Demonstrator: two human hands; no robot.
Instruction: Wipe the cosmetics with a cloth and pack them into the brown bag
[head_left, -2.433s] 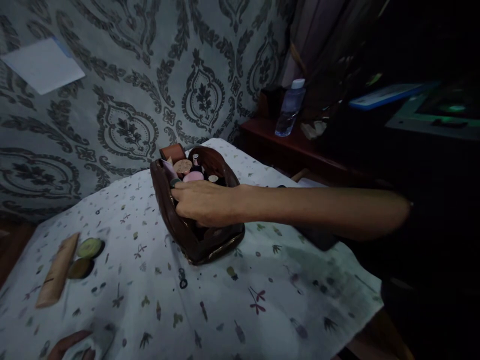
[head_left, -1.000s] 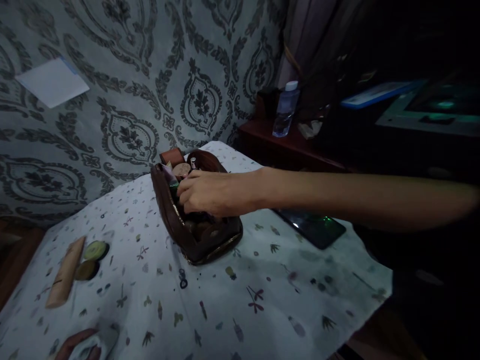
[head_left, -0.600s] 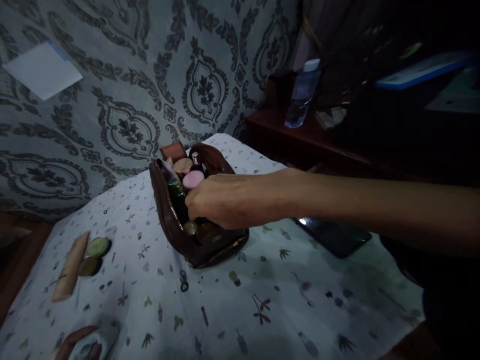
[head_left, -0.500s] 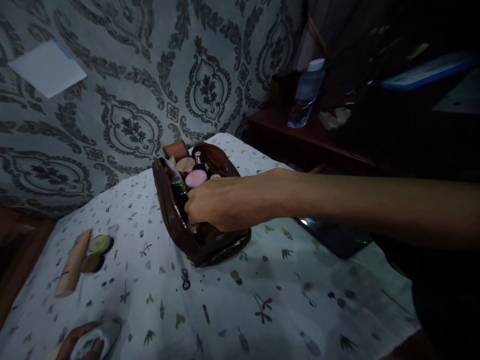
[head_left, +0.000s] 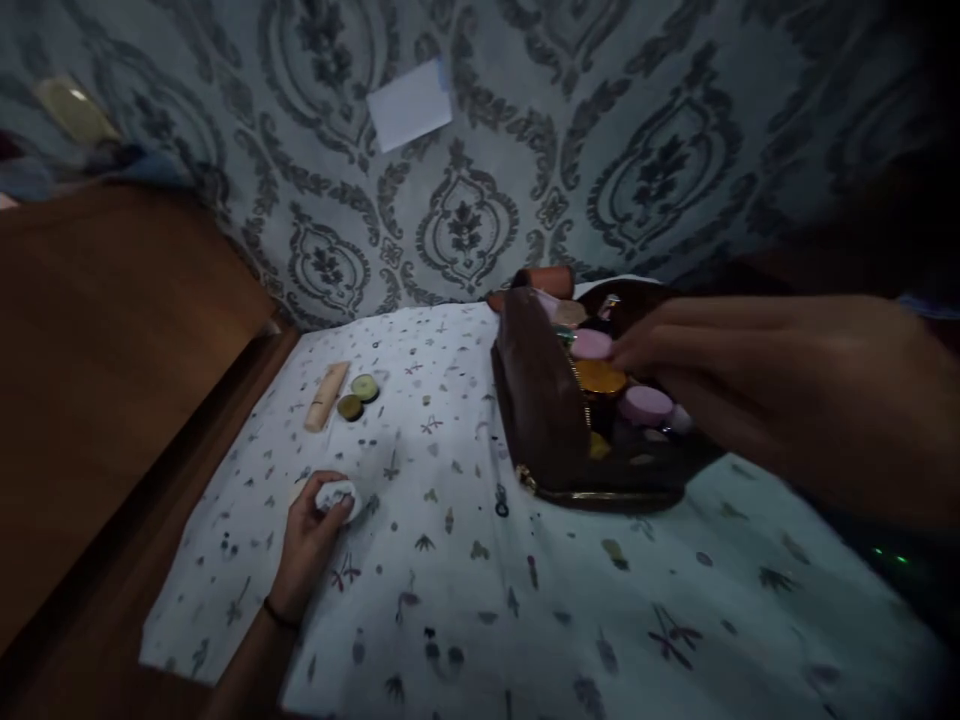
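Note:
A brown zippered bag (head_left: 540, 390) stands open on the patterned white cloth (head_left: 465, 560), with several cosmetics inside, among them a pink round item (head_left: 646, 405) and an orange round item (head_left: 600, 377). My right hand (head_left: 772, 380) reaches over the bag's right side, its fingers pressed together beside another pink item (head_left: 592, 345); whatever they grip is hidden. At the left, my left hand (head_left: 311, 525) is closed on a small white round object (head_left: 337, 500) low over the cloth. Beyond it lie a beige tube (head_left: 328, 397) and two small round containers (head_left: 364, 388).
A patterned wall rises behind the cloth, with a white paper (head_left: 411, 105) on it. Wooden furniture (head_left: 112, 370) stands along the left. An orange-brown object (head_left: 547, 281) sits behind the bag.
The view has swung left, bringing the left forearm and wooden furniture into sight. My right hand has drawn back from deep in the bag toward its right side. The left hand still holds the white object.

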